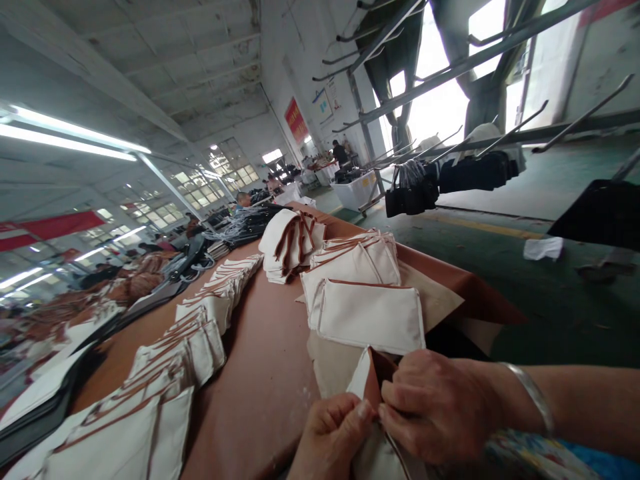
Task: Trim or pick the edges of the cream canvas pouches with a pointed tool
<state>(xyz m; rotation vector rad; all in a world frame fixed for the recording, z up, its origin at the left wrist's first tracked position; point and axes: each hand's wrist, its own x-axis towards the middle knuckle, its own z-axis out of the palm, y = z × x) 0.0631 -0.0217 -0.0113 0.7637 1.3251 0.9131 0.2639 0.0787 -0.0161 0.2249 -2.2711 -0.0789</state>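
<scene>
A white fabric pouch [361, 377] with a brown inside is between my two hands at the bottom of the view. My left hand [334, 427] pinches its edge between thumb and fingers. Close beside it, my right hand [440, 403] has its fingers curled on the pouch's brown opening edge; a silver bangle sits on that wrist. The lower part of the pouch is partly hidden by the hands. Just beyond lies another white pouch [370, 317] with brown edging, flat on top of a stack of similar pouches [350, 263].
A brown-covered table [255, 387] carries a long row of white pouches [170, 373] on the left and folded white pieces [287, 243] farther back. Black straps [250, 223] are heaped beyond. On the right stands a metal rack [450, 137] with hooks and hanging black bags [413, 193]. People work far off.
</scene>
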